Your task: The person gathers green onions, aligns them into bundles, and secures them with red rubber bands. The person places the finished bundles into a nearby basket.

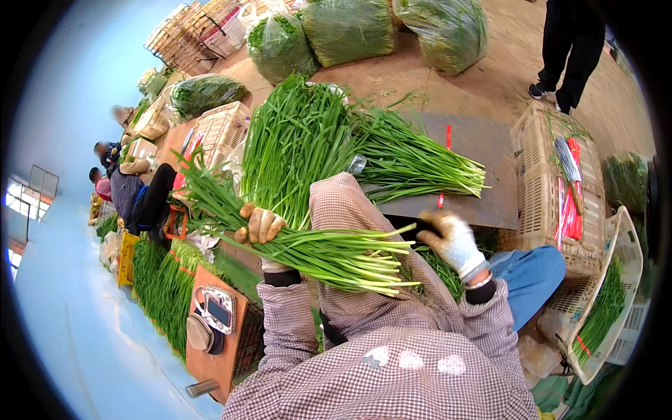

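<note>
My left hand (261, 226), in a stained work glove, is closed round a bunch of long green garlic chives (336, 254) held across my lap, pale stem ends to the right. Just right of those ends is my right hand (451, 239), gloved and blurred; whether it holds anything cannot be told. Beyond my knee, a second bunch of chives (420, 163) lies on a dark metal board (483, 136), over a red strip (448, 137). A large heap of chives (296, 142) stands left of the board.
On an upturned plastic crate (533, 178) at the right lie a knife (568, 163) and red strips (569, 220). A tilted crate (604, 241) holds tied chives. Filled plastic bags (349, 31) stand beyond. A phone (218, 311) lies on a stand at the left. Other people are at the left and upper right.
</note>
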The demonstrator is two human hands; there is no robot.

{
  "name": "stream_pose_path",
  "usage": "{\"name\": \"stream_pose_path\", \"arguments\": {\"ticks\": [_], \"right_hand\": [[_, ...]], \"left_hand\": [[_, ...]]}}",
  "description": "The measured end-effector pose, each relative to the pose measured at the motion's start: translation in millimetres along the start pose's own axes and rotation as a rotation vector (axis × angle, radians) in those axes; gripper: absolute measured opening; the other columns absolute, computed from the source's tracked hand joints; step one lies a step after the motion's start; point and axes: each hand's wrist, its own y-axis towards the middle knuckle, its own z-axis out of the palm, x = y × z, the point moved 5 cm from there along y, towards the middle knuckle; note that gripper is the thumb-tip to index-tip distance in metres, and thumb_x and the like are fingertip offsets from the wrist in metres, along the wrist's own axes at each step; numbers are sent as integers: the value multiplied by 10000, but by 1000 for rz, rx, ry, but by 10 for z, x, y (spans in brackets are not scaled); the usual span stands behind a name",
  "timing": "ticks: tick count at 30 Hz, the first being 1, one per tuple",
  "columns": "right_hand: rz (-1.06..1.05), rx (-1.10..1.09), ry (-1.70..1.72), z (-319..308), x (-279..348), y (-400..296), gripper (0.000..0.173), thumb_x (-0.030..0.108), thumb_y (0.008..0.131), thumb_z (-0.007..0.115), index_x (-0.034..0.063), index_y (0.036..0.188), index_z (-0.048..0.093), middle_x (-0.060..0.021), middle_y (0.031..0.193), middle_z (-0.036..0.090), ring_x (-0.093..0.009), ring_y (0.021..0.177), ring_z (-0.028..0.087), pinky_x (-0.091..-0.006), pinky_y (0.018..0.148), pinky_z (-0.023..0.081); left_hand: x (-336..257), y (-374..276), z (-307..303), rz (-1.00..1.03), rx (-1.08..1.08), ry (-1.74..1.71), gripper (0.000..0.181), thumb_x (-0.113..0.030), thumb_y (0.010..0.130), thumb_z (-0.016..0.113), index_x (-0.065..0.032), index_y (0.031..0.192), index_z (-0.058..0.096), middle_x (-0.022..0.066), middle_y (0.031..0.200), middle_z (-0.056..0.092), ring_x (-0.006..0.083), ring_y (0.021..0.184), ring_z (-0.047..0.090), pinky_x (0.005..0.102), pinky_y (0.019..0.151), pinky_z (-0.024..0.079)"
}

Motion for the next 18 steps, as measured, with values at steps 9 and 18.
{"name": "stream_pose_path", "arguments": {"ticks": [9, 18], "right_hand": [[-556, -184, 2, 216, 1191, 105, 348, 141, 740, 764, 92, 1061, 638, -79, 1141, 626, -272, 1047, 616, -416, 957, 473], [321, -227, 1294, 72, 308, -331, 231, 190, 948, 616, -26, 1029, 636, -123, 928, 678, -220, 864, 668, -359, 831, 540]], "left_hand": [[338, 239, 19, -100, 4, 1, 331, -92, 887, 526, -8, 1206, 501, 15, 712, 527, 139, 688, 504, 317, 709, 446], [138, 125, 69, 5, 46, -4, 345, -109, 911, 512, 7, 1235, 485, 16, 714, 489, 135, 679, 493, 315, 724, 447]]}}
